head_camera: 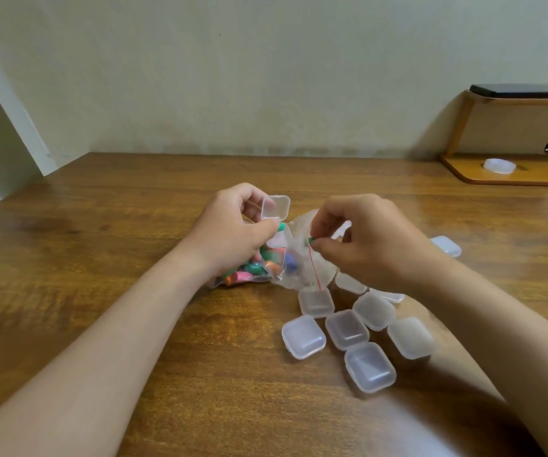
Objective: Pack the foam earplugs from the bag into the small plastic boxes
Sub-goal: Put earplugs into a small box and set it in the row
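Left grip (233, 232) is curled round one open box (276, 207), lid flipped up, with one green earplug (281, 227) right at the thumb tip. Right grip (375, 242) pinches a second green earplug (310, 240) just above the bag (295, 275), which lies on the counter (134, 291) between the arms. It's got loads of mixed-colour plugs (253, 268) inside, too jumbled to count. Also on the counter: six closed boxes (347, 328) in a cluster, two half-hidden boxes (350, 282) under the right wrist, and one lone box (446, 245) further right.

Soft even indoor light, faint shadows, wide-angle edge bending, slight blur.
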A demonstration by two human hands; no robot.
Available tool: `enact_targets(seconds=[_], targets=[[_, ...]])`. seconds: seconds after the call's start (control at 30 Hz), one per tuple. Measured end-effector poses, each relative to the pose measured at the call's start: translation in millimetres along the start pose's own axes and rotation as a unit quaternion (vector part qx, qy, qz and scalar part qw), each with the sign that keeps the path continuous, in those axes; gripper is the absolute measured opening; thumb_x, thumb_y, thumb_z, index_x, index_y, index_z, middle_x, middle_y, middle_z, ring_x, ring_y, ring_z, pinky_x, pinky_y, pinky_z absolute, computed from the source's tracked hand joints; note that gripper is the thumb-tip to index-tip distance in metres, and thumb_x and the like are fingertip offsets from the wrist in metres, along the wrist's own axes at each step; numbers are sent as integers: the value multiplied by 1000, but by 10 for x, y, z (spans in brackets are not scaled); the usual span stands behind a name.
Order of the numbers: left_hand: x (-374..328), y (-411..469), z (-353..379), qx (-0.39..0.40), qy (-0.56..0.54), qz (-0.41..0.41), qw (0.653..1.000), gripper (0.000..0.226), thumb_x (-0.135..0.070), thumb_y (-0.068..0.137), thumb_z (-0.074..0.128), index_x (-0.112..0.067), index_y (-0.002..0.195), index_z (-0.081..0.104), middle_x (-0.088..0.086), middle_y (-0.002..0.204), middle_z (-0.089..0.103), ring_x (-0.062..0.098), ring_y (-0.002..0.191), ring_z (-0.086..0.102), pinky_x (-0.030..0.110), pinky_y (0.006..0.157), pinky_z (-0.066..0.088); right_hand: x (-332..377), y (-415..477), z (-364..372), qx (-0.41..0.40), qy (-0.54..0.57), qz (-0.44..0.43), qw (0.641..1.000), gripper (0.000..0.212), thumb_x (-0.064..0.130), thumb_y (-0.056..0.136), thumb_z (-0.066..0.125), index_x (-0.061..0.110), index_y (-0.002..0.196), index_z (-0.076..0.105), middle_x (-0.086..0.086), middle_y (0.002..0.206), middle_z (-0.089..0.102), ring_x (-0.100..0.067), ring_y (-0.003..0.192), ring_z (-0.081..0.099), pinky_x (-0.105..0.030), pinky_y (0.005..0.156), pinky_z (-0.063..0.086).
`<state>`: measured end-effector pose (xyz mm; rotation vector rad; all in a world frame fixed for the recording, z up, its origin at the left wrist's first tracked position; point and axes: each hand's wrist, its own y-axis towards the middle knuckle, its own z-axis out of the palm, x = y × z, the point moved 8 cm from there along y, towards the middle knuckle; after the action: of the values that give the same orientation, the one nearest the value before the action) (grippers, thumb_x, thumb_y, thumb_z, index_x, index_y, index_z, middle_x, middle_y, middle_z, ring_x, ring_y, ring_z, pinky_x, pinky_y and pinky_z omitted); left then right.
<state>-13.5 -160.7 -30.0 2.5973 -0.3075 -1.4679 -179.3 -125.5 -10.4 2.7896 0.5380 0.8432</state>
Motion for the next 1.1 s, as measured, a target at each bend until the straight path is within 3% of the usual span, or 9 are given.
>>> enact_targets(seconds=[0.13, 0.27, 0.4, 0.5, 0.63, 0.8, 0.93, 1.1], targets=[[-20, -6, -8, 3, 4, -1, 1000, 12, -15, 92, 70, -16, 101, 62, 6, 98, 67, 12, 51, 64, 26, 52, 56, -85, -21, -186, -82, 81, 10, 993, 23, 12, 88, 61, 30, 99, 69, 10, 71, 60, -1, 60, 56, -16, 57, 43], [-46, -21, -19, 4, -6, -5, 1000, 14, -11, 90, 71, -10, 99, 60, 10, 89, 70, 14, 49, 65, 25, 49, 54, -74, -55, -256, -131, 159, 0, 979, 19, 6, 85, 62, 22, 87, 73, 5, 67, 65, -5, 55, 56, -20, 53, 44], [-77, -37, -29, 6, -27, -2, 1000, 16, -12, 89, 73, -10, 94, 58, 11, 86, 71, 17, 50, 67, 26, 50, 53, 0, -77, -192, -112, 217, -11, 970, 5, 10, 86, 73, 15, 87, 72, 1, 75, 73, -4, 54, 61, -13, 46, 43], [-119, -59, -27, 12, -52, 5, 999, 19, -12, 89, 74, -5, 96, 58, 14, 90, 70, 19, 54, 71, 29, 52, 57, 43, -80, -129, -125, 157, -30, 979, 3, 20, 86, 76, 22, 83, 74, 10, 76, 72, -10, 65, 63, -23, 55, 50], [-201, -93, -16, 20, -95, 34, 995, 20, -9, 86, 76, -3, 98, 60, 14, 91, 70, 28, 62, 74, 44, 61, 62, 16, -59, -81, -139, 108, -17, 984, 3, 29, 85, 76, 30, 83, 75, 16, 72, 63, -13, 65, 54, -26, 56, 41], [-248, -123, -13, 29, -128, 58, 990, 20, -8, 87, 76, -2, 101, 63, 13, 96, 69, 30, 66, 75, 38, 59, 62, 3, -53, -79, -157, 105, -12, 982, 6, 32, 84, 77, 26, 82, 76, 16, 74, 61, -13, 67, 53, -30, 59, 42], [-260, -137, 4, 37, -139, 71, 987, 24, -9, 85, 77, -4, 103, 62, 13, 100, 69, 29, 72, 76, 36, 62, 61, -27, -41, -71, -140, 155, 7, 978, 9, 29, 81, 80, 27, 77, 72, 14, 68, 64, -6, 59, 53, -20, 52, 43], [-291, -159, -1, 28, -157, 81, 984, 26, -11, 83, 78, -6, 103, 62, 13, 102, 69, 27, 72, 76, 39, 64, 63, -93, -41, -44, -108, 274, 51, 954, 12, 18, 84, 78, 14, 77, 70, 7, 58, 61, -2, 46, 49, -15, 43, 39]])
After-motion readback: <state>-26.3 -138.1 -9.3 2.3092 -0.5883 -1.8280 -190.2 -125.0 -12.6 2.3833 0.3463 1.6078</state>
